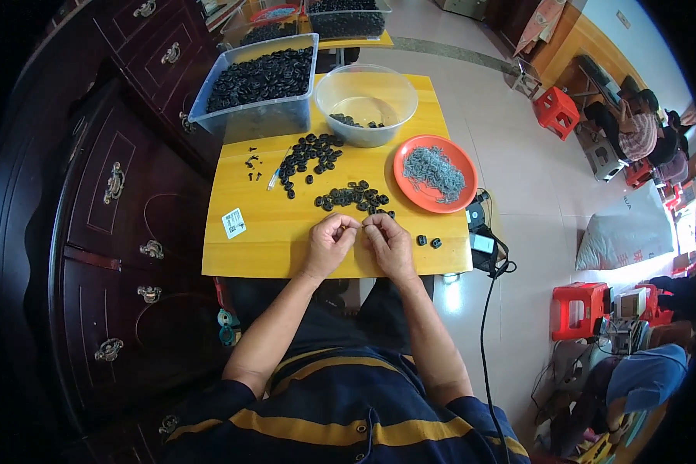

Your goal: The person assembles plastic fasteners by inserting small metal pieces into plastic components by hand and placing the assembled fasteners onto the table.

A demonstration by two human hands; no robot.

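Note:
My left hand [332, 244] and my right hand [389, 243] meet over the near part of the yellow table [278, 228]. On both, thumb and fingers are pinched together, the fingertips nearly touching. Whatever lies between them is too small to make out. Just beyond the fingertips spreads a group of small black oval plastic pieces [350, 196]. A second, looser pile of such black pieces [311, 155] lies farther off to the left. Two more black pieces [429, 242] sit beside my right hand. An orange-red plate [401, 179] at the right holds a heap of tiny grey pieces [435, 173].
A clear bin [247, 120] full of black pieces stands at the far left, beside a clear round bowl [367, 136] with a few. A white label [233, 223] and a thin pen-like tool [274, 179] lie leftward. A black cable [485, 332] hangs at right; people sit beyond.

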